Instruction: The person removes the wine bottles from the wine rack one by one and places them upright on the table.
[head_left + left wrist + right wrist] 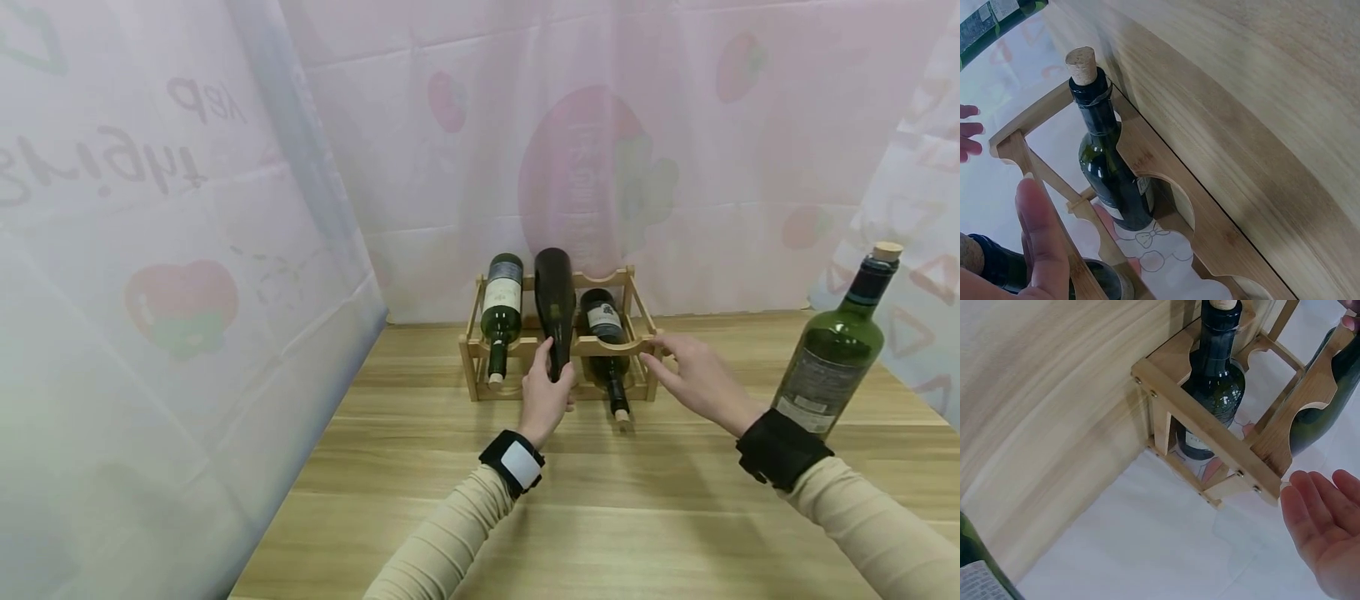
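Note:
A wooden wine rack [470,372] stands at the back of the table, with bottles lying neck-forward in it. The left hand [546,402] grips the neck of a dark wine bottle [553,287] that lies in the middle of the top level. To its left rests a green wine bottle [502,292] with a cream label. On the lower right level lies another dark bottle [603,318], its cork [1082,65] pointing out. The right hand [703,377], fingers extended, is at the top right front corner of the rack; in the right wrist view its fingertips [1300,481] appear to touch it.
A corked green wine bottle [832,358] stands upright on the table at the right, beyond the right wrist. The wood-grain table [420,467] extends toward the person. Printed white curtains [465,183] hang behind the rack and along the left side.

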